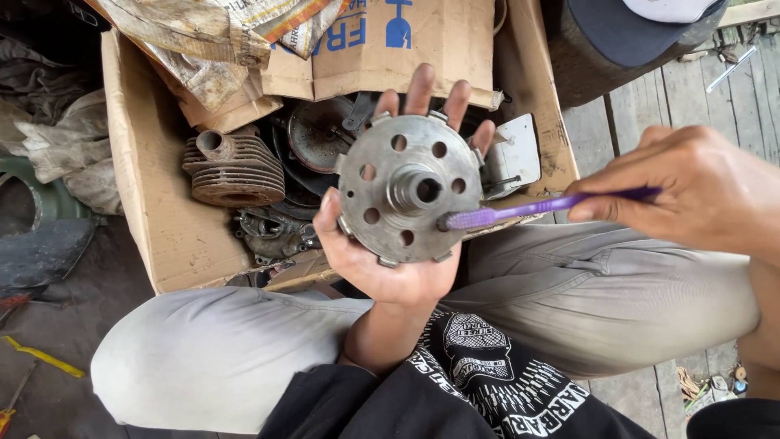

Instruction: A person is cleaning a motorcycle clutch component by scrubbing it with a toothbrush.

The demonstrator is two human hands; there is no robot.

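**A:** Where are your fingers?

**B:** Your left hand (pixel 390 260) cradles the round metal hub (pixel 409 189) at frame centre, fingers spread behind it, thumb on its left rim. Your right hand (pixel 691 191), at the right edge, pinches a purple toothbrush (pixel 536 207), its bristles touching the hub's lower right face.

**A:** And around you?

**B:** Just behind the hub sits a cardboard box (pixel 154 203) holding a finned engine cylinder (pixel 231 169), upper left.
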